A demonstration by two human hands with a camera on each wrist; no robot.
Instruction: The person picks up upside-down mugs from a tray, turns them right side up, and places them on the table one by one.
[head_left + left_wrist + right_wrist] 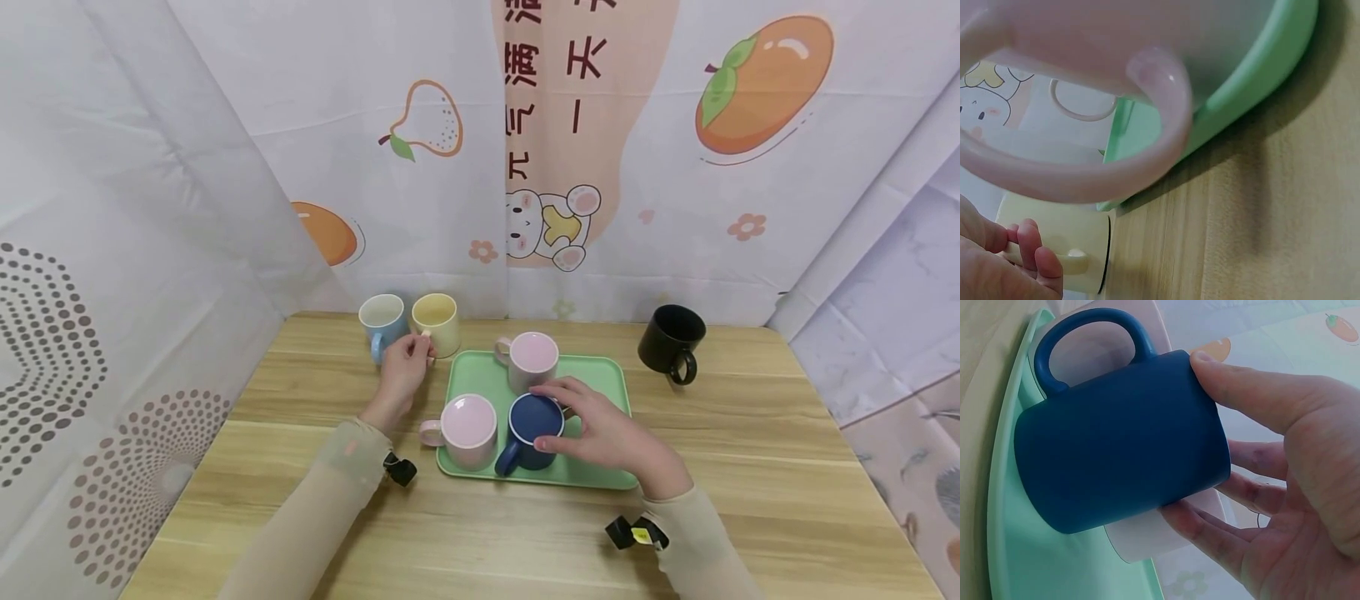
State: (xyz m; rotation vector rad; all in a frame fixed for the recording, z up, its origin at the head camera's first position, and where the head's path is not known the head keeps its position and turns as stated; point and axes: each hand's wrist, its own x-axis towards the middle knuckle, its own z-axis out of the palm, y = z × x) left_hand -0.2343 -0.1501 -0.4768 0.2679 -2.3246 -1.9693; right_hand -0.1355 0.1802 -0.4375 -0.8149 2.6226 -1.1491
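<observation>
My left hand [403, 367] pinches the handle of a pale yellow mug [444, 337] that stands at the back of the table. In the left wrist view the thumb and fingers close around that handle. My right hand [603, 427] grips a dark blue mug [536, 418] near its rim, thumb on one side and fingers on the other. The blue mug is over the green tray [596, 375], its handle toward the front left. Two pink mugs share the tray, a front-left pink mug [471, 442] and a rear pink mug [533, 358].
A light blue mug [382, 315] with a white inside stands left of the yellow one. Off to the right is a black mug [671, 340]. Behind the wooden table [495, 533] hangs a printed curtain [420, 217].
</observation>
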